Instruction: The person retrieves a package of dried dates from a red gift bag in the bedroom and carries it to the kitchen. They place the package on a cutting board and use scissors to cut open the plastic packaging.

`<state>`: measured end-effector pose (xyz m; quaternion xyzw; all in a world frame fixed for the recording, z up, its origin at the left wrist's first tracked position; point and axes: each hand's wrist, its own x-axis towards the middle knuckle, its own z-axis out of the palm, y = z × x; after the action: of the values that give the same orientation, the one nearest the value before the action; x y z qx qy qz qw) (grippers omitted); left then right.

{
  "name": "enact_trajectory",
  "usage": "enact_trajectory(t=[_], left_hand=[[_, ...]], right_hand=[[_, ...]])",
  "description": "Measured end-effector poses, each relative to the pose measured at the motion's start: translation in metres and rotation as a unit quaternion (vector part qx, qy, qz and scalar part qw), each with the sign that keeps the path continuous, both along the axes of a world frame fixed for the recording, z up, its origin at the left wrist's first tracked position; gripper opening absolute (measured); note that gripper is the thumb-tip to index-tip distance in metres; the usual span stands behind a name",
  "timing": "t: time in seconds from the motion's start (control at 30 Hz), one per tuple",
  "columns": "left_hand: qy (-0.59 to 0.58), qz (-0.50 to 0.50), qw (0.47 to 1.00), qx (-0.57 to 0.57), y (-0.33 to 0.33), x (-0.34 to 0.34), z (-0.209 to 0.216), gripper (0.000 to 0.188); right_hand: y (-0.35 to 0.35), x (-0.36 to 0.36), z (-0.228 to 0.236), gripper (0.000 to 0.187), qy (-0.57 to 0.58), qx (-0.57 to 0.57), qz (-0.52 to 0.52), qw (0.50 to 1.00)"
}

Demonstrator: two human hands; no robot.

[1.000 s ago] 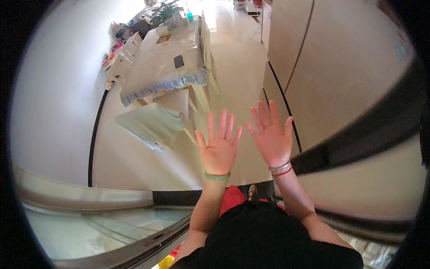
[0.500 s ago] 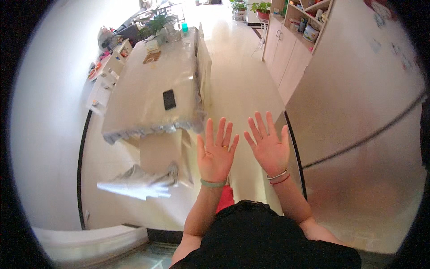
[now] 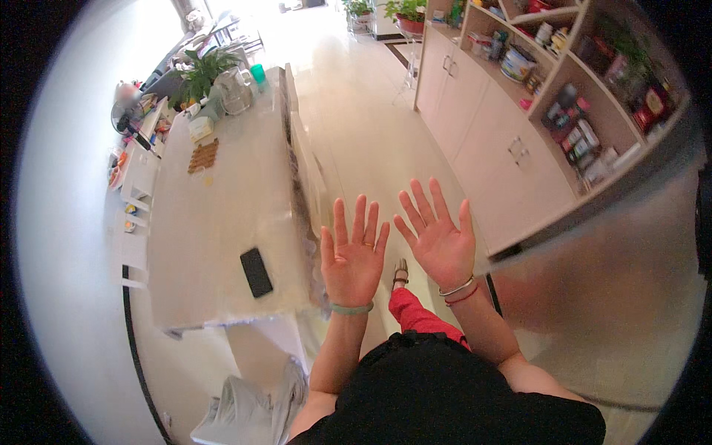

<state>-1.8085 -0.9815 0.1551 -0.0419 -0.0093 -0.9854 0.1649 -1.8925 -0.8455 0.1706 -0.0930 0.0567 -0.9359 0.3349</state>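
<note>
Both my hands are raised in front of me, palms facing up toward me. My left hand (image 3: pixel 353 256) has its fingers spread and holds nothing; a pale green bangle (image 3: pixel 351 308) circles its wrist and a ring shows on one finger. Beside it, my right hand (image 3: pixel 443 245) is likewise spread and bare of any object, with a silver bangle and a red cord (image 3: pixel 463 297) at the wrist. Nearest to my left hand is the long table (image 3: pixel 215 237) with a pale cover. On its near part lies a black phone (image 3: pixel 256 273).
At the table's far end stand a glass pitcher (image 3: pixel 236 92), a green cup (image 3: pixel 257 73), a leafy plant (image 3: pixel 204 78) and a brown slatted mat (image 3: pixel 203 156). Pale cabinets (image 3: pixel 512 148) with filled shelves line the right. Grey cloth (image 3: pixel 241 408) hangs low at the near left.
I have walked forward: the table and phone have come nearer, and more of the shelves shows at right. One foot in a shoe now appears ahead. My hands stay spread.
</note>
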Motion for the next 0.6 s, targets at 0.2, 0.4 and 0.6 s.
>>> enact_trajectory(t=[0.2,0.4,0.6], left_hand=[[0.042,0.057,0.997,-0.044,-0.085,-0.166,0.029,0.052],[0.034,0.084,0.995,-0.052,-0.151,-0.302,0.043,0.055],[0.029,0.097,0.994,-0.043,-0.227,-0.441,0.028,0.056]], right_hand=[[-0.084,-0.174,0.023,0.065,0.035,-0.013,0.011,0.999],[-0.155,-0.314,0.043,0.067,0.029,0.011,0.017,0.999],[-0.235,-0.455,0.03,0.067,0.012,0.013,0.052,0.998]])
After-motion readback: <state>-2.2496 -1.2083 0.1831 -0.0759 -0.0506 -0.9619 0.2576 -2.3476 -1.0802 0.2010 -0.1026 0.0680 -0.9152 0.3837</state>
